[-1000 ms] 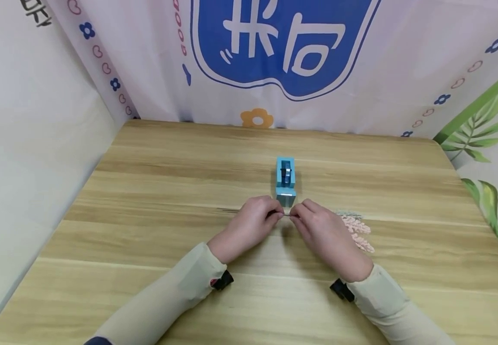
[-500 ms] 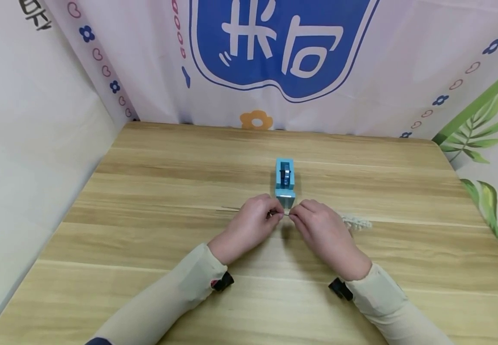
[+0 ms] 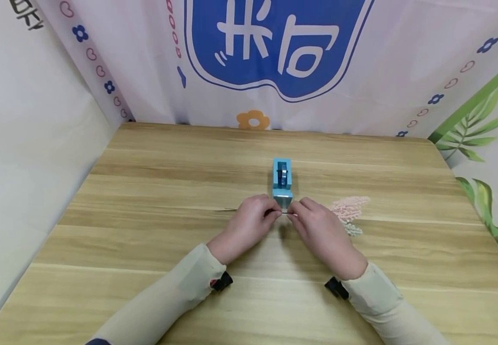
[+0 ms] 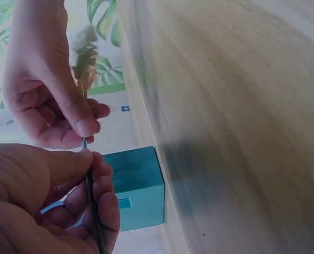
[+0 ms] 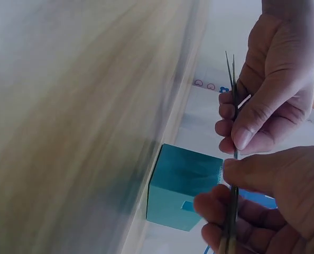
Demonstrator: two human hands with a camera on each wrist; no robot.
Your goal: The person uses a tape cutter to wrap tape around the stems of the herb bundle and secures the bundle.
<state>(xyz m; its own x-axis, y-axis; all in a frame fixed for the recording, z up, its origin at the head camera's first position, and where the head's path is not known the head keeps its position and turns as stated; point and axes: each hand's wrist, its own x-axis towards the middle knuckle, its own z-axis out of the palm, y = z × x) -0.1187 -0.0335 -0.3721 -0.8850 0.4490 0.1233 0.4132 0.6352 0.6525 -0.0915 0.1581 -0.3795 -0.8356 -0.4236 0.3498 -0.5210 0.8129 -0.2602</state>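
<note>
Both hands pinch one thin bundle of dark stems in front of the tape dispenser (image 3: pixel 282 199). The left hand (image 3: pixel 250 221) grips it between thumb and fingertips, and fine stem ends (image 3: pixel 227 209) stick out to its left. Close beside it, the right hand (image 3: pixel 326 233) pinches the same bundle, leaving a short gap between the two. Fluffy pink flower heads (image 3: pixel 347 208) and a pale green sprig (image 3: pixel 352 229) show beyond the right hand. In the right wrist view the stems (image 5: pixel 232 217) run through both hands, raised off the table.
The light blue dispenser, with its tape roll (image 3: pixel 283 176), stands just behind the fingertips on the wooden table (image 3: pixel 179 167). A printed curtain (image 3: pixel 154 72) hangs along the table's back edge. Black wrist cameras (image 3: pixel 222 281) sit under both cuffs.
The flower bundle has turned about its stems: the pink heads, lower at first and then out of sight, now show above the green sprig. Both hands stay nearly in place.
</note>
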